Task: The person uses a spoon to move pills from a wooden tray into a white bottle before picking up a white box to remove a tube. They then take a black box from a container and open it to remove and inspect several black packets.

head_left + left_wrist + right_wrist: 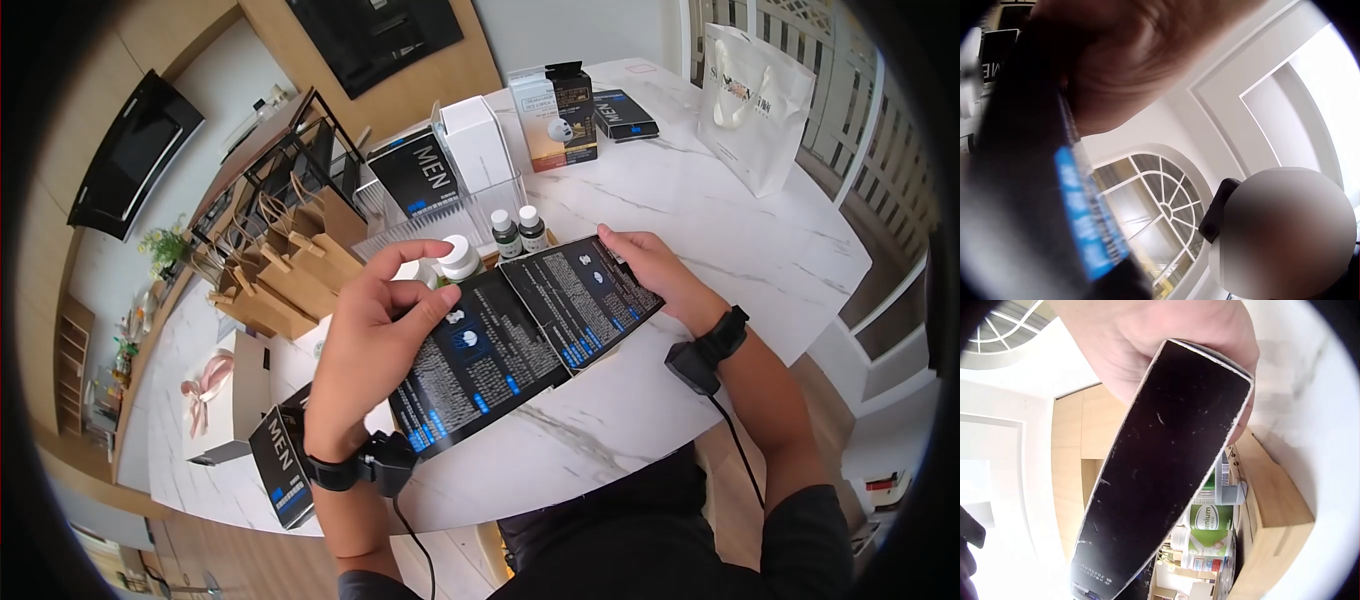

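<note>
Black printed packaging [585,295] is positioned at frame centre, between the hands, long axis slanted lower left to upper right. Right end is gripped by the right hand [652,268]; left end is overlapped by the left hand [365,345], thumb and index spread, grip can't be confirmed.

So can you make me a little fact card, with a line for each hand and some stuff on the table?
Right hand: grips a printed black box
Left hand: at the printed black panel beside it; grip unclear
Table: streaky white
Bottles: two dark bottles, white caps
Bags: brown paper bags, white bag
Ribbon: pink ribbon on a white box
</note>
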Action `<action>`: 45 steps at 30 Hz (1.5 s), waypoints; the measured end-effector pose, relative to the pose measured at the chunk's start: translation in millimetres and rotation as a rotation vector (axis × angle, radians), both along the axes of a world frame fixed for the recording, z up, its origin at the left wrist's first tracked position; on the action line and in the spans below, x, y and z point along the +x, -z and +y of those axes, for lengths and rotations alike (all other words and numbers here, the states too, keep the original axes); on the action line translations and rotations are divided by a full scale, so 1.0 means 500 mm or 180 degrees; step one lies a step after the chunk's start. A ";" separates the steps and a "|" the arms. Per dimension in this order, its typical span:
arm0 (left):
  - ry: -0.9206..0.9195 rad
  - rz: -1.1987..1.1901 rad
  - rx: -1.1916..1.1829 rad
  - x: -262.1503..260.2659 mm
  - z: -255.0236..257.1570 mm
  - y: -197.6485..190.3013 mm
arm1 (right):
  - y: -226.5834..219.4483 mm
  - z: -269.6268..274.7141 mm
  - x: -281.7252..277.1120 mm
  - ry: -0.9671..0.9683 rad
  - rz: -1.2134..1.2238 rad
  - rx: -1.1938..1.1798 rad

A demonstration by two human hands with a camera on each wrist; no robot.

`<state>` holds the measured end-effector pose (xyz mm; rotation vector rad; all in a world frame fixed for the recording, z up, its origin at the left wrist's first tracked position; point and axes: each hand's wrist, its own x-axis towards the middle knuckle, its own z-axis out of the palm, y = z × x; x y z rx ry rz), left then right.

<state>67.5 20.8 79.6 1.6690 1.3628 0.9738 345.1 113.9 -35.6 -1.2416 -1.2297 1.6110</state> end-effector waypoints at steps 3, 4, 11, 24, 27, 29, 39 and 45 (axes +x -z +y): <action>0.0024 -0.0061 0.0045 0.028 0.003 0.014 | 0.000 -0.003 -0.004 0.0038 0.0088 -0.0013; 0.0279 -0.0492 -0.0071 0.037 0.003 0.022 | 0.004 -0.001 -0.005 -0.0019 0.0130 -0.0081; 0.0640 -0.1615 0.0480 0.022 0.006 0.013 | 0.006 0.003 0.003 -0.0023 0.1158 -0.0828; 0.0587 0.3695 0.0178 0.015 0.016 0.113 | 0.041 0.037 0.013 0.0084 0.1688 -0.1147; 0.0566 0.3769 -0.0028 0.018 0.022 0.116 | 0.029 0.024 0.008 0.0034 0.1628 -0.1064; 0.0542 0.3761 -0.0088 0.017 0.023 0.122 | 0.032 0.025 0.008 0.0013 0.1623 -0.1055; 0.0240 0.4059 0.0466 0.021 0.021 0.125 | 0.032 0.025 0.013 -0.0025 0.1442 -0.0777; 0.0419 0.3437 0.0894 -0.011 0.020 0.074 | 0.028 0.025 0.017 -0.0004 0.1678 -0.0738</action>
